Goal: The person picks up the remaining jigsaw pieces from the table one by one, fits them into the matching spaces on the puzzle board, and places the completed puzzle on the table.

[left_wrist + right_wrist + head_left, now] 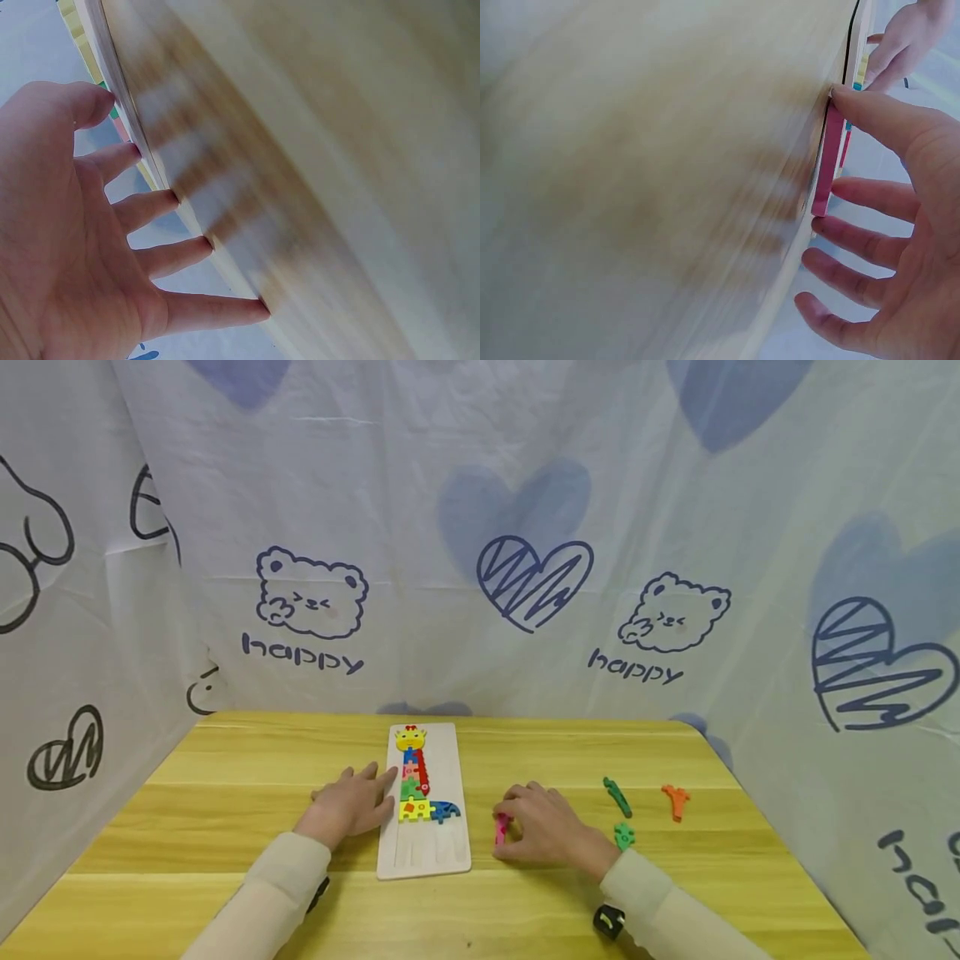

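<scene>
A pale wooden puzzle board lies lengthwise on the table, with a giraffe built of coloured puzzle pieces in its recess. The lower part of the recess shows bare wood. My left hand rests at the board's left edge, fingers spread and fingertips down on the tabletop in the left wrist view. Right of the board, my right hand pinches a pink puzzle piece at its two ends, thumb at one and fingertips at the other. The piece is close over the table, partly hidden by the hand in the head view.
Farther right on the wooden table lie a dark green puzzle piece, an orange puzzle piece and a light green puzzle piece, the last close to the right forearm. A printed white curtain hangs behind the table and along its sides.
</scene>
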Motion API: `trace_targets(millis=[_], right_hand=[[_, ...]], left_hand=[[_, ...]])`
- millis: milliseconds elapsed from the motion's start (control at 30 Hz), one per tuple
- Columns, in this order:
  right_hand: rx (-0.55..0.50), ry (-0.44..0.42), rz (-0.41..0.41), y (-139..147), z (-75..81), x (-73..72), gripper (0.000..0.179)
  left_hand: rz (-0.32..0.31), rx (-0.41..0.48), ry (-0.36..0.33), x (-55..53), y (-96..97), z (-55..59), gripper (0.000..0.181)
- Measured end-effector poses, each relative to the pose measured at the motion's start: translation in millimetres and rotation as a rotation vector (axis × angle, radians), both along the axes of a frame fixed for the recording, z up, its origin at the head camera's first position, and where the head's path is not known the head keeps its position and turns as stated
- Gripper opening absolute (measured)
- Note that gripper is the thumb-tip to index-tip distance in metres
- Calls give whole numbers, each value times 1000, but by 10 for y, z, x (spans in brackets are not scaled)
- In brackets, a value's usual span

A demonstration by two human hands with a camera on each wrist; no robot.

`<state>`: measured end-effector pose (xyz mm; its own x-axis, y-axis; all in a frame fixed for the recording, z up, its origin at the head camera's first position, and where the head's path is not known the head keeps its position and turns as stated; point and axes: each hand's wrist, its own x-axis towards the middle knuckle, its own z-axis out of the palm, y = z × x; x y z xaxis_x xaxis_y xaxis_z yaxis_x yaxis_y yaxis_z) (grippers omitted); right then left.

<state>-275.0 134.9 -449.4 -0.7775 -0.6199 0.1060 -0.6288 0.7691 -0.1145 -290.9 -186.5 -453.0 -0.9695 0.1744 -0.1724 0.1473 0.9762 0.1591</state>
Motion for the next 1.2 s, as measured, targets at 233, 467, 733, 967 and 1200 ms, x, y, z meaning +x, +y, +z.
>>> trace_targets(millis=[233,467,733,967,1200], right_hand=[[-18,25,14,-38,-2,-16,60],[-28,45,40,-115,44,-18,60],[-33,30,85,-216,109,5,62],[-64,21,153,-300,131,10,59],[-64,20,177,-426,143,14,60]], left_hand=[[-5,4,5,13,4,18,60],[-7,-1,3,12,5,13,60],[-15,-5,10,2,2,3,60],[-16,-5,3,-11,-2,-10,60],[-12,-6,2,-17,-2,-13,60]])
